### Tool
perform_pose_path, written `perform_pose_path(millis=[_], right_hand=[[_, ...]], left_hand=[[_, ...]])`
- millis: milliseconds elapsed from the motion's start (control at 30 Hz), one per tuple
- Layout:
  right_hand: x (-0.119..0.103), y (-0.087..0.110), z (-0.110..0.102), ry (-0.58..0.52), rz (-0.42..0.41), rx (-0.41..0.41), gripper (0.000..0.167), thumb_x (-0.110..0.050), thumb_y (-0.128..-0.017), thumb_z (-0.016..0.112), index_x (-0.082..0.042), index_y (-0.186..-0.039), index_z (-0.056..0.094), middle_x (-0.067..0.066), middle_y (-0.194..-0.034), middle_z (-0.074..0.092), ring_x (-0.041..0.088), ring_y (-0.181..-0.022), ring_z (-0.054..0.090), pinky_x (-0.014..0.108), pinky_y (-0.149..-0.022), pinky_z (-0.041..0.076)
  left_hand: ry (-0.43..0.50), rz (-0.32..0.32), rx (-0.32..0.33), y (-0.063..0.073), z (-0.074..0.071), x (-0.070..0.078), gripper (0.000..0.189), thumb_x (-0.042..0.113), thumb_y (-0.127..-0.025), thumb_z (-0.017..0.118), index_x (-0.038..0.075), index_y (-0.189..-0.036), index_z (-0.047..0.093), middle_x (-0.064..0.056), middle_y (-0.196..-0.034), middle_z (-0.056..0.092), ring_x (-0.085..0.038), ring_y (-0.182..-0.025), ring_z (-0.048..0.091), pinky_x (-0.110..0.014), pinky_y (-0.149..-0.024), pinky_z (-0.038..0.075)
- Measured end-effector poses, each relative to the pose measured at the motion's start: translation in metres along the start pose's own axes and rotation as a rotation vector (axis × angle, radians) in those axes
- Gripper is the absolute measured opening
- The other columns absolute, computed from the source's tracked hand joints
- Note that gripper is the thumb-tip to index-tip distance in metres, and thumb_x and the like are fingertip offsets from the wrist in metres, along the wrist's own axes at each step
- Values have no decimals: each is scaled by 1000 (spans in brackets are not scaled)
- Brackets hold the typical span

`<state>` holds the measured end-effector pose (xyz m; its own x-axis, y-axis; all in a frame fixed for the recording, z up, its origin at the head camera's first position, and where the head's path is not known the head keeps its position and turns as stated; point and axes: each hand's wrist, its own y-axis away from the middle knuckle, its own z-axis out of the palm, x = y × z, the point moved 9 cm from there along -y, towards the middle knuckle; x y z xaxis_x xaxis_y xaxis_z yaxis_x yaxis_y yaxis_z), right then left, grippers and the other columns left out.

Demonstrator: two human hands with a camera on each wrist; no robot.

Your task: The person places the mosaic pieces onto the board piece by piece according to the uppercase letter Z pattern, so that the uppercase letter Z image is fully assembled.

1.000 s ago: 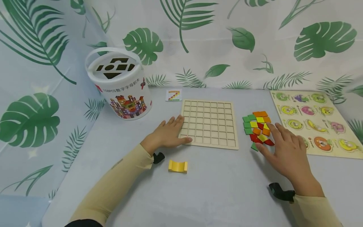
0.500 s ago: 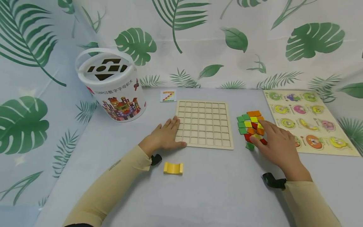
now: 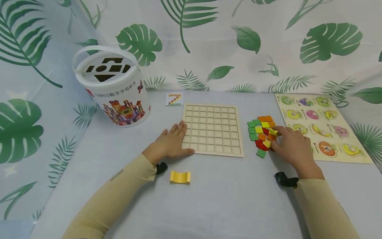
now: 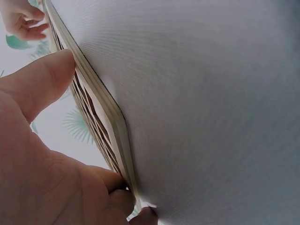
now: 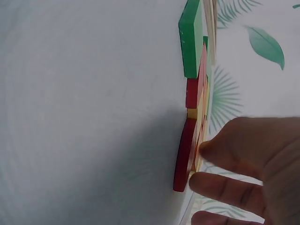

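In the head view my left hand [image 3: 170,141] rests at the lower left corner of a pale wooden grid board [image 3: 212,129], fingers extended along its left edge. The left wrist view shows the thumb [image 4: 49,79] against the board's side. My right hand [image 3: 293,146] is at a cluster of green, orange, yellow and red tiles [image 3: 253,136]. Its thumb and index finger sit over the cluster's right side with a gap between them. Seen from the right wrist, these fingertips are close to a dark red tile [image 5: 185,157]; whether they touch a tile I cannot tell.
A white lidded bucket [image 3: 125,94] stands at the back left. Beside it lies a small pattern card [image 3: 174,99]. A yellow arched block [image 3: 180,177] lies in front of my left hand. A fruit puzzle board [image 3: 302,114] lies on the right, partly behind my right hand.
My right hand has come down onto the right side of the tile cluster, and its fingers have drawn closer together. The left hand stays on the board. The head view has shifted slightly.
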<state>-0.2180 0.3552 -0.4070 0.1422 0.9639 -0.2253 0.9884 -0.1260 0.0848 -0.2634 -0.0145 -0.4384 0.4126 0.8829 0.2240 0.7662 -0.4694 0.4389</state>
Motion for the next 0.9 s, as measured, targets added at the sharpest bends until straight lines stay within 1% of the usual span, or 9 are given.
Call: perform_pose_path(millis=[133, 267, 500, 767, 900], right_hand=[[-1, -1, -3, -8, -12, 19, 40, -15, -93, 67, -1, -130, 62, 30, -126, 65, 56, -115, 47, 79, -96, 38], [-2, -4, -3, -2, -25, 25, 32, -15, -92, 73, 0, -120, 68, 28, -119, 69, 54, -111, 50, 76, -94, 41], [-6, -11, -2, -18, -59, -5, 31, -16, -92, 76, 1, -117, 71, 27, -116, 71, 53, -111, 51, 74, -96, 40], [-5, -11, -6, -3, -82, -29, 36, -21, -90, 77, 2, -118, 73, 26, -112, 73, 49, -105, 53, 65, -86, 44], [-12, -13, -12, 4, -107, -7, 38, -22, -90, 77, 2, -119, 74, 28, -114, 72, 49, -104, 53, 59, -80, 46]], left_hand=[[-4, 4, 2, 1, -2, -1, 108, 73, -98, 48, 10, -167, -7, -6, -175, -14, -30, -165, -2, -58, -133, 10], [4, 12, 2, 1, -2, -1, 108, 73, -98, 48, 10, -167, -7, -6, -175, -14, -30, -165, -2, -58, -133, 10], [5, 6, 8, 2, -2, -4, 108, 73, -98, 49, 11, -167, -6, -5, -176, -13, -30, -165, -1, -58, -133, 10], [28, 11, 12, 4, -4, 0, 107, 70, -98, 51, 10, -167, -4, -7, -176, -11, -31, -165, 1, -58, -133, 10], [25, 1, 19, 3, -4, 0, 107, 70, -98, 52, 10, -168, -3, -6, -176, -10, -31, -165, 2, -58, -133, 11]])
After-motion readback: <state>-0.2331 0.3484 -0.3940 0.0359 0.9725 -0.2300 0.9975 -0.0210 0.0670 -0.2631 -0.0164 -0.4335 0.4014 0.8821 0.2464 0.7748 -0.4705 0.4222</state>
